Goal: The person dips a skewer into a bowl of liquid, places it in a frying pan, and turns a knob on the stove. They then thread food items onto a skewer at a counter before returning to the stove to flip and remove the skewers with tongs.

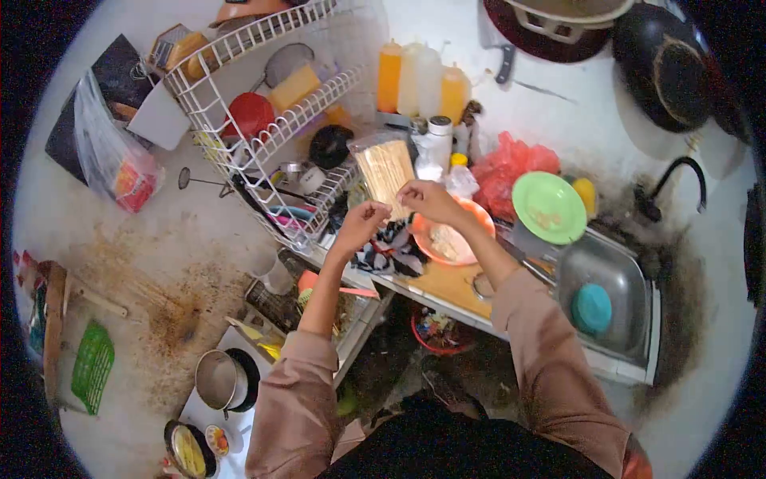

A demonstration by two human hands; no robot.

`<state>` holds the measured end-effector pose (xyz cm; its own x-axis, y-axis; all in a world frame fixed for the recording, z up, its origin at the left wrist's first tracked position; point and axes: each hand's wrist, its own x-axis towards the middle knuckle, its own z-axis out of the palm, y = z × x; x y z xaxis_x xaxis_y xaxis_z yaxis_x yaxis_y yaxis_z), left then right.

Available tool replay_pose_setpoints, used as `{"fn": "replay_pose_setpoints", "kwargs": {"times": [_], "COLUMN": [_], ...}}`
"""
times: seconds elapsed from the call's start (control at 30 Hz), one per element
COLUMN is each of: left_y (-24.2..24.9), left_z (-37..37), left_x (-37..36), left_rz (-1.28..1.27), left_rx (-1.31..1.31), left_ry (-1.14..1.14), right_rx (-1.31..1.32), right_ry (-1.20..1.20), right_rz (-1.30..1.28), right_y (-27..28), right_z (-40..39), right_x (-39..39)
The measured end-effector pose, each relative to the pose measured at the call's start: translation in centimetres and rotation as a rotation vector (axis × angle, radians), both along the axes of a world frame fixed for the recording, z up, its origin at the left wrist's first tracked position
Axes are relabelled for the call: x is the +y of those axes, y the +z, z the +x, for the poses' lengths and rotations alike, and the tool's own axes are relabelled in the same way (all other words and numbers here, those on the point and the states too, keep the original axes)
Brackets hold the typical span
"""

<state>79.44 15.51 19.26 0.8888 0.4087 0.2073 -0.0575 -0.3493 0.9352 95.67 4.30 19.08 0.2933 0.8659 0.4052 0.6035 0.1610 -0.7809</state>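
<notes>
A clear plastic pack of thin wooden skewers [383,166] is held up over the counter. My left hand [365,227] is closed, its fingers pinching the pack's lower left edge. On the lower right side, my right hand [431,200] grips the same pack, also with closed fingers. Just below my right hand is an orange bowl [453,254] with pale food inside, partly covered by my forearm. Crumpled dark patterned cloth [388,254] lies beneath the hands. Right of the bowl, a light green plate [549,207] carries some pale pieces.
A white wire dish rack [263,180] stands at the left. Behind are squeeze bottles [408,77] and a red plastic bag [511,172]. A metal sink [630,319] with a teal bowl [591,309] is at the right. A wooden board [447,281] lies along the front.
</notes>
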Motion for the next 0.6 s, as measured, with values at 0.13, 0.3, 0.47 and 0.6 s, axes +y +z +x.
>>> {"fn": "replay_pose_setpoints", "kwargs": {"times": [0.13,0.3,0.47,0.6], "left_y": [-0.7,-4.4,-3.5,-6.8], "left_z": [5.1,10.3,11.4,12.5], "left_x": [5.7,9.6,5.6,5.8], "left_rz": [0.065,0.371,0.855,0.985], "left_rx": [-0.052,-0.134,0.016,0.155], "left_ry": [0.041,0.19,0.426,0.411], "right_rx": [-0.121,-0.401,-0.436,-0.598], "right_ry": [-0.112,-0.158,-0.079,0.086], "right_rz": [-0.066,-0.068,-0.006,-0.12], "right_y": [0.0,1.0,1.8,2.1], "right_z": [7.5,13.6,15.4,17.2], "right_x": [7.0,14.4,20.3,23.0]}}
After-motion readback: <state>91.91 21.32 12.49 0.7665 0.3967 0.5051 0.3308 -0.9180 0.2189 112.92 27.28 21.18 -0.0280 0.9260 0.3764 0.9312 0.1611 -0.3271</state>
